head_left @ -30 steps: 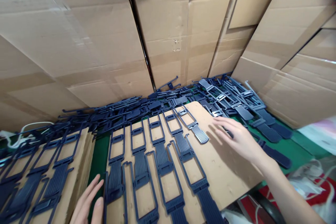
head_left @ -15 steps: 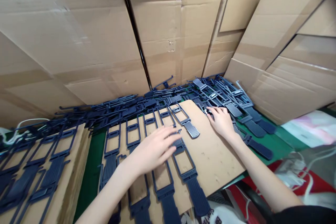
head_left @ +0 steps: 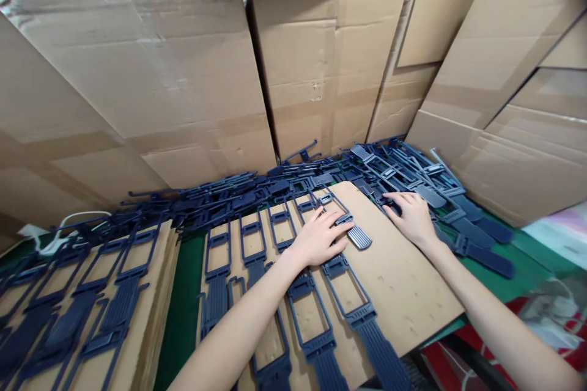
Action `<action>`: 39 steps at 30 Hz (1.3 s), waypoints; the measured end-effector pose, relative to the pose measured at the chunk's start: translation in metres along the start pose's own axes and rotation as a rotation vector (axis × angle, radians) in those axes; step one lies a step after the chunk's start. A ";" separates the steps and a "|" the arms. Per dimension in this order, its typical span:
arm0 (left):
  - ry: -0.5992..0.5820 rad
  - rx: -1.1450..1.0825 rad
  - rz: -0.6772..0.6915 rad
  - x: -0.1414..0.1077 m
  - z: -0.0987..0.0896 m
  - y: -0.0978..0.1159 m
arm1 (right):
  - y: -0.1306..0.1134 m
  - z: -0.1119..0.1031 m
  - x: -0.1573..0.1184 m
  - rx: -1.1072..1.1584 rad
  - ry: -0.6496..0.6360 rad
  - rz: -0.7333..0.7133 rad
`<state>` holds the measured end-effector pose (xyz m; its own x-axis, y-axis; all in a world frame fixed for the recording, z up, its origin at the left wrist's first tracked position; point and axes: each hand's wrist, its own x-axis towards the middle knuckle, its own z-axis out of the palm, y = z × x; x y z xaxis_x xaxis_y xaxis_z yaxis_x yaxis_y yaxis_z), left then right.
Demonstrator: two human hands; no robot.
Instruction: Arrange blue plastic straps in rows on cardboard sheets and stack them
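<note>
My left hand (head_left: 322,238) lies palm down with its fingers spread over dark blue plastic frames laid in rows on a cardboard sheet (head_left: 403,293). By its fingertips is a frame's shiny ribbed tab (head_left: 360,237); just below the hand, another frame has a long ribbed tab (head_left: 380,348). The palm hides part of these frames. At the sheet's far right edge, my right hand (head_left: 413,218) is open, thumb and forefinger apart, beside a heap of similar frames (head_left: 428,195). I see nothing held in it.
More frames are piled (head_left: 247,192) along the back, against stacked cardboard boxes (head_left: 197,73). To the left stands a second cardboard stack (head_left: 158,293) with frames on top. A green surface (head_left: 177,311) shows between the stacks. White cables (head_left: 59,235) lie at the far left.
The view has tilted up and swung left. My left hand has moved closer to the shiny ribbed tab. A small black-and-white piece by my right fingertips is out of sight now.
</note>
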<state>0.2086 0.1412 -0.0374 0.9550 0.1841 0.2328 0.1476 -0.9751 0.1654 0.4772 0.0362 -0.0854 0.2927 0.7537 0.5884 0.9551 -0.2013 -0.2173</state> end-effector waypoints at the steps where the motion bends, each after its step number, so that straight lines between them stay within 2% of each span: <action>1: 0.006 0.000 0.000 0.000 0.000 0.000 | 0.002 0.000 0.000 0.004 0.004 -0.013; 11: -0.004 -0.010 -0.027 0.000 0.000 0.001 | 0.012 0.001 -0.002 0.116 -0.003 0.014; 17: -0.013 -0.012 -0.029 0.000 -0.002 0.002 | 0.019 0.007 -0.002 0.171 0.043 0.039; 26: -0.019 -0.014 -0.021 0.001 -0.001 0.000 | 0.009 -0.014 0.002 0.178 0.114 0.126; 30: -0.029 -0.005 -0.022 0.003 0.000 -0.001 | -0.002 -0.038 0.014 0.193 0.199 0.098; 33: -0.026 0.000 -0.020 0.003 0.001 -0.001 | -0.018 -0.073 0.026 0.235 0.316 0.074; 35: -0.024 -0.012 -0.017 0.003 0.001 -0.001 | -0.030 -0.098 0.027 0.352 0.351 0.140; 37: -0.014 -0.042 -0.021 0.004 0.002 -0.001 | -0.042 -0.114 0.020 0.436 0.290 0.167; 39: 0.001 -0.075 -0.043 0.004 0.003 -0.002 | -0.052 -0.118 0.003 0.542 0.136 0.206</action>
<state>0.2128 0.1438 -0.0395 0.9478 0.2257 0.2252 0.1688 -0.9544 0.2463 0.4337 -0.0246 0.0198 0.5069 0.6393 0.5783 0.7292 0.0398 -0.6831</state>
